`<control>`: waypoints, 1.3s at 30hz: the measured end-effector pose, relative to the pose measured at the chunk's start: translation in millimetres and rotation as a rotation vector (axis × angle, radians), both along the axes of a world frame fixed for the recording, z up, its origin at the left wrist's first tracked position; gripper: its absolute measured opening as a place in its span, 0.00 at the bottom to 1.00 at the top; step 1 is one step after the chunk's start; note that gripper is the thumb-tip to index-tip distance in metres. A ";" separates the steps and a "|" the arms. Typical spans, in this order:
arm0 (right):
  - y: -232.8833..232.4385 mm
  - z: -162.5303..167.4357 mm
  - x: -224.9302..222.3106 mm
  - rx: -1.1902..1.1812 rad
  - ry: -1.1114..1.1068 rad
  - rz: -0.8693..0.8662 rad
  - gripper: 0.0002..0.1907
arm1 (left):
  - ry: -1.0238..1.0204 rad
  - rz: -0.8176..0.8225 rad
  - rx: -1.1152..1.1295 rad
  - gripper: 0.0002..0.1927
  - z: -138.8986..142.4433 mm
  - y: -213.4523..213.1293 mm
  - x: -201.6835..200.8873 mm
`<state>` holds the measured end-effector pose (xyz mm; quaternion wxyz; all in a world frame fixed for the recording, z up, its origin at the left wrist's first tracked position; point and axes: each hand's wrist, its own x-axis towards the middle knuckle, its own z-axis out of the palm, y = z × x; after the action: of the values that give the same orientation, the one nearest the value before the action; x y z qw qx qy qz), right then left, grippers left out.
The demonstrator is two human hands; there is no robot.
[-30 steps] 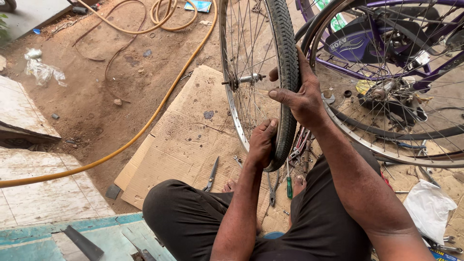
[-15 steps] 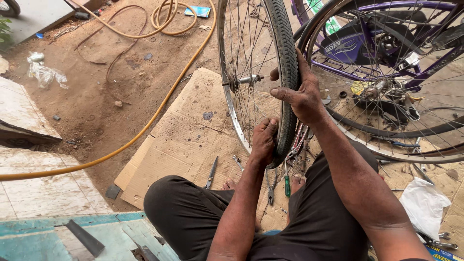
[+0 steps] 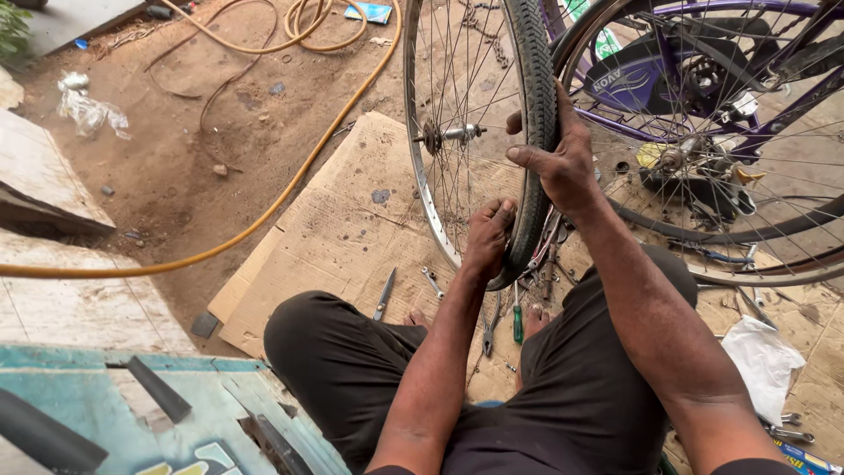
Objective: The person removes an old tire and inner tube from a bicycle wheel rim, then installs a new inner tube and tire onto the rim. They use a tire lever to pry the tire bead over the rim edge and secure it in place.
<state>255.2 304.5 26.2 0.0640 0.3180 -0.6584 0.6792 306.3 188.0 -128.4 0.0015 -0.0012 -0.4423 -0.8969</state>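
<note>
- Upright on a sheet of cardboard (image 3: 343, 237): a loose bicycle wheel (image 3: 479, 132), black tyre (image 3: 538, 123) wrapped round its rim.
- Right hand (image 3: 556, 163) clamped over the tyre's tread above the wheel's axle, fingers curled shut on the rubber.
- Left hand (image 3: 486, 236) lower down, pressed against tyre and rim near the wheel's bottom, fingers closed on them.
- Scattered on the cardboard below the wheel: spanner (image 3: 432, 281), green-handled screwdriver (image 3: 518, 322).
- Behind the wheel: a purple bicycle (image 3: 703, 79); left of it, an orange hose (image 3: 290, 189).
- Apparent step: seating the tyre on the rim; likely needed, firm pressure worked round the wheel.
</note>
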 end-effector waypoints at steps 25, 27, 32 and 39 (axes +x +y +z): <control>-21.3 -4.4 -12.2 -0.015 -0.017 0.018 0.52 | -0.403 0.582 0.234 0.03 -3.5 -14.1 0.7; -20.2 -3.3 -17.0 -0.014 -0.033 0.012 0.52 | -0.362 0.660 -0.091 0.06 -0.1 -12.9 -0.6; -15.2 -6.2 -24.2 0.003 -0.013 0.015 0.52 | -0.329 0.294 -0.487 0.15 24.0 -18.4 -1.6; -8.4 -17.0 -25.1 -0.007 0.000 0.035 0.53 | -0.208 0.062 -0.507 0.12 38.1 -23.9 -4.1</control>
<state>230.1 296.0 9.2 0.0530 0.3292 -0.6503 0.6826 302.2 164.1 -90.3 -0.0169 0.1040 -0.6502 -0.7524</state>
